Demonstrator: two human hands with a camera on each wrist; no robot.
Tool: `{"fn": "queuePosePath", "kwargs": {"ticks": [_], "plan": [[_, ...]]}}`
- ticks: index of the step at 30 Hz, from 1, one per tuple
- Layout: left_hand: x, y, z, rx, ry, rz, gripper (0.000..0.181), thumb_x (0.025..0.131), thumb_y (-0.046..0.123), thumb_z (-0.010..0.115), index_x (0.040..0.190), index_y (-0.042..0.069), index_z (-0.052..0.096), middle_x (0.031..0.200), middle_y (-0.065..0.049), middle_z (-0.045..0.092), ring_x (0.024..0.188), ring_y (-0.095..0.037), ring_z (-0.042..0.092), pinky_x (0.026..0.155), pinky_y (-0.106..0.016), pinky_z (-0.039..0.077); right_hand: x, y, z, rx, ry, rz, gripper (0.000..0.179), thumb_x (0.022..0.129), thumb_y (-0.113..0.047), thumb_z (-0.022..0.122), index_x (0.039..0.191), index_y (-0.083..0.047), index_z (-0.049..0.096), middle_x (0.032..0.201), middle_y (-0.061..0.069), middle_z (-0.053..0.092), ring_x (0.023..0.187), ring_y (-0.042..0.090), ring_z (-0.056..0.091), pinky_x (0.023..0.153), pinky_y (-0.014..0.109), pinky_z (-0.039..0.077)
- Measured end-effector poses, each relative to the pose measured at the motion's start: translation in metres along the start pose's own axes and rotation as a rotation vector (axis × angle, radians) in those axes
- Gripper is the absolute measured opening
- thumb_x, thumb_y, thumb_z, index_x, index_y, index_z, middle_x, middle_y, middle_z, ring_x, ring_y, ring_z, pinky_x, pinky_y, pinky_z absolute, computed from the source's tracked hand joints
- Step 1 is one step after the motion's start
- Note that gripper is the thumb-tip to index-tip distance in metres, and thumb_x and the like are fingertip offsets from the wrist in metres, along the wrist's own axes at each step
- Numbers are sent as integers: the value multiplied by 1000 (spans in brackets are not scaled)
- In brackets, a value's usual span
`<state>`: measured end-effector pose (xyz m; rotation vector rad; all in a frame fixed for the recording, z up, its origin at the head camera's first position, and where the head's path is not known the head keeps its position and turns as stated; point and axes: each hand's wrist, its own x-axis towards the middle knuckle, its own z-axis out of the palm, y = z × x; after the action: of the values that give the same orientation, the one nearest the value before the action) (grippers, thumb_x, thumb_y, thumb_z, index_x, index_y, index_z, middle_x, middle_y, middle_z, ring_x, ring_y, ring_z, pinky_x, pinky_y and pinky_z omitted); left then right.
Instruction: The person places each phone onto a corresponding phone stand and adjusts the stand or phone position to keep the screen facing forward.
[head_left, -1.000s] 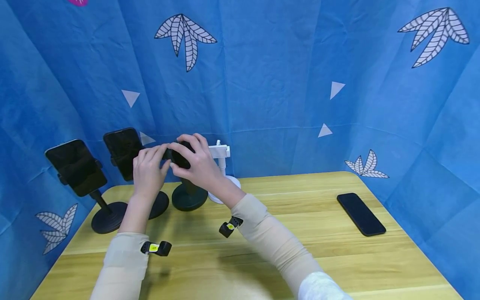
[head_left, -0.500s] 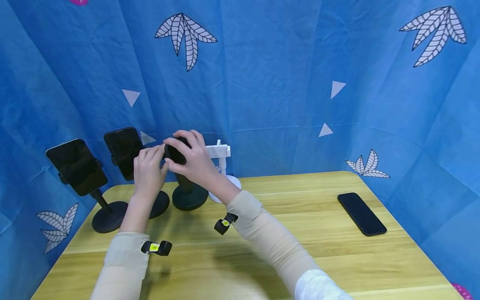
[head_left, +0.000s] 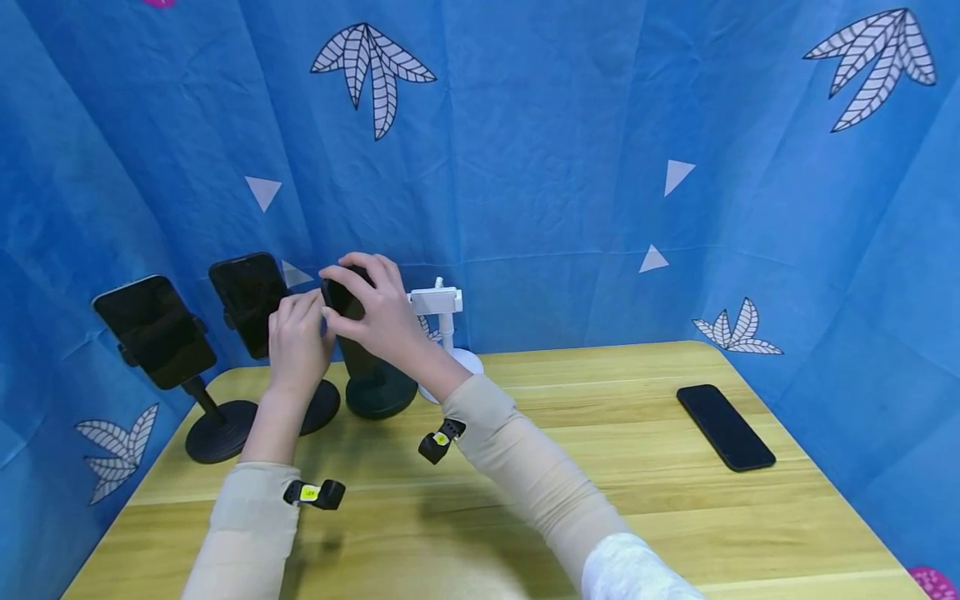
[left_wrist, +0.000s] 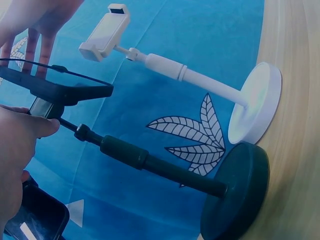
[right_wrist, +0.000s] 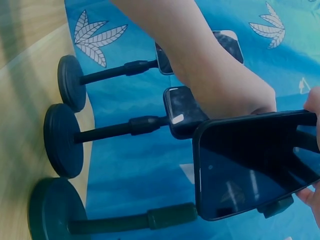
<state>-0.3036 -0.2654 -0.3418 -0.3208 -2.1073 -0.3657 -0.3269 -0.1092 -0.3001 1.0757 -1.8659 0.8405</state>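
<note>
My right hand (head_left: 382, 317) grips a black phone (right_wrist: 255, 165) by its edges, thumb on one side and fingers on the other. The phone sits at the clamp (left_wrist: 47, 107) of a dark green phone stand, whose round base (head_left: 381, 396) rests on the table. At the back of the phone, my left hand (head_left: 296, 342) holds the clamp, its thumb (left_wrist: 47, 127) against it in the left wrist view. Most of the left fingers are hidden behind the phone in the right wrist view.
Two black stands holding phones (head_left: 155, 333) (head_left: 251, 300) stand at the left. Just right of the green stand is a white phone stand (head_left: 437, 300) with a bare clamp. Another black phone (head_left: 725, 427) lies flat on the wooden table (head_left: 570, 417). A blue curtain (head_left: 540, 167) hangs behind.
My right hand has moved a little up and to the left, carrying the phone closer to my left hand. The left hand stays nearly where it was.
</note>
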Motion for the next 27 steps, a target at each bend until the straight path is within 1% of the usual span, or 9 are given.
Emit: {"fn": "queuePosePath", "kwargs": {"ticks": [6,11,19,22,27], "plan": [[1,-1,-1,-2,-9,-7,32,85,0,71,116,-6,65,118,-23,67,109,-41,55,89,-58,45,4,1,5,14,21,6,36,88,-26,68,121,-14,65,126,10,57,119,22,49,110,32,37],[1,-1,-1,4,-15,-5,31,84,-2,71,115,-5,66,119,-22,67,109,-41,55,90,-58,45,5,4,8,23,39,18,36,87,-26,69,121,-13,66,125,10,58,119,23,49,110,32,37],[0,-4,-2,-8,-36,1,34,82,-2,73,115,-3,66,119,-21,67,110,-40,54,90,-58,45,5,3,7,42,32,44,36,87,-25,70,121,-12,66,127,11,56,121,26,47,108,34,39],[1,-6,-4,-36,-45,0,33,83,2,74,115,-1,67,119,-20,68,111,-40,53,90,-58,44,6,3,7,38,32,48,37,87,-26,70,121,-12,66,127,11,56,121,27,47,107,33,40],[2,-10,-6,-61,-59,-9,29,89,10,70,116,1,67,118,-19,68,112,-39,53,90,-56,43,7,2,8,18,27,47,37,87,-27,70,121,-13,65,127,10,56,121,26,47,107,34,39]]}}
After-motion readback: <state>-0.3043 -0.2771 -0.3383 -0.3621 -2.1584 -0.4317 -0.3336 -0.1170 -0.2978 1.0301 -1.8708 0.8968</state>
